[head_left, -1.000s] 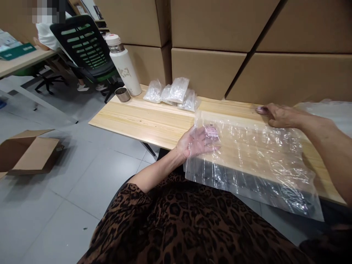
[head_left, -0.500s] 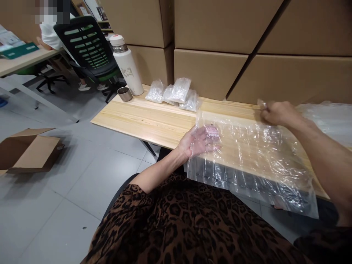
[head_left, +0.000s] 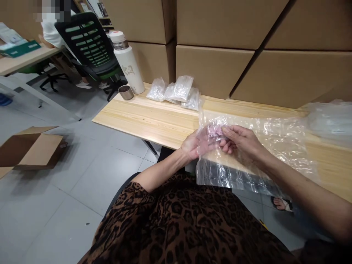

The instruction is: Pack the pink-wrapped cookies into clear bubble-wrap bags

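Observation:
A clear plastic air-column packaging sheet (head_left: pixel 286 143) lies across the wooden table and hangs over its front edge. Its ribbed columns look mostly flat, and a pink printed patch (head_left: pixel 216 131) shows near its left end. My left hand (head_left: pixel 196 145) is beneath or inside the film at that end, fingers stretched out and seen through the plastic. My right hand (head_left: pixel 238 139) pinches the film beside the pink patch, thumb on top and fingers curled. Whether anything small is between those fingers is hidden.
Large cardboard boxes (head_left: pixel 214 69) stand stacked along the table's back. Small plastic packets (head_left: pixel 183 89), a white thermos (head_left: pixel 129 68) and a metal cup (head_left: pixel 125 92) sit at the left. More clear plastic (head_left: pixel 330 121) lies right. An open carton (head_left: pixel 41 149) rests on the floor.
My right hand has moved left from the table's back right to the pink patch and now pinches the film there. The sheet's right part has shifted back onto the table.

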Demonstrator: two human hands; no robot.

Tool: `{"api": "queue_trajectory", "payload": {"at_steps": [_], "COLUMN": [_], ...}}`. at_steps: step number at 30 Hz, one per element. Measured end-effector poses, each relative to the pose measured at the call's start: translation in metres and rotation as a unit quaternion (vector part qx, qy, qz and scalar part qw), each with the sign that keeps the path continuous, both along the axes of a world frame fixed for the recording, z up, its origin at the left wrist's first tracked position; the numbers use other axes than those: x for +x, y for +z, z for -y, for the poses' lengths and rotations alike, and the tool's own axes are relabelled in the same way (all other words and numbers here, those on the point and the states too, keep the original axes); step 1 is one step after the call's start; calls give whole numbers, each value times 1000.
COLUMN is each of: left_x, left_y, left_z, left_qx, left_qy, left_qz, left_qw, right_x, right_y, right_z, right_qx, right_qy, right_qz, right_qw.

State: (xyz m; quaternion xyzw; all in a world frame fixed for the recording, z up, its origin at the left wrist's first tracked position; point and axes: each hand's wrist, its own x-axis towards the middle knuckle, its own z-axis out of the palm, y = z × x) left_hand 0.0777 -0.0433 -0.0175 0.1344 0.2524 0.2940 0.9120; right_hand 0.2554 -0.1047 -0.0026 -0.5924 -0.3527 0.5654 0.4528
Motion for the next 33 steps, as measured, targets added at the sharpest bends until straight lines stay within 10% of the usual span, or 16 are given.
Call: {"api": "queue_trajectory", "payload": {"at_steps": [33], "left_x": [10], "left_y": [-12], "left_z": [-3], "left_qx": [200], "left_qy": [-114], "left_qz": [-58], "left_qw": [971], "right_x": [8], "right_y": [-2], "right_z": [7], "right_qx": [86], "right_qy": [143], "right_qz": [70], "right_qw": [984]}}
